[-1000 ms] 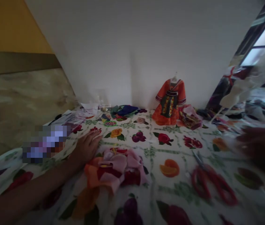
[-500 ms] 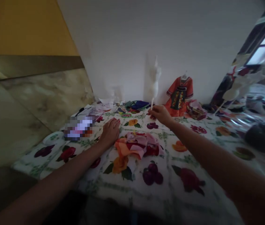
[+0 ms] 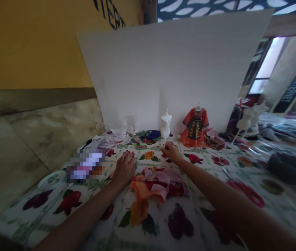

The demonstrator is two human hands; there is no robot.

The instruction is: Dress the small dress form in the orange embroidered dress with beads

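Note:
My right hand grips the thin stem of a small white dress-form mannequin, which stands upright above my fingers. My left hand rests flat on the fruit-print tablecloth, holding nothing. Between my hands, nearer to me, lies a crumpled pile of pink, orange and red fabric. Beyond the mannequin stands a miniature orange embroidered dress on its own stand. Red-handled scissors lie to the right, partly hidden by my right forearm.
A white board stands behind the table. Fabric scraps and a small glass sit at its foot. A pixelated patch covers something on the left. More white mannequins and a dark object are at right.
My right hand has come lower and nearer with the mannequin, which now stands lower, close to the tablecloth. The view has tilted up, showing more of the board. My left hand stays on the cloth.

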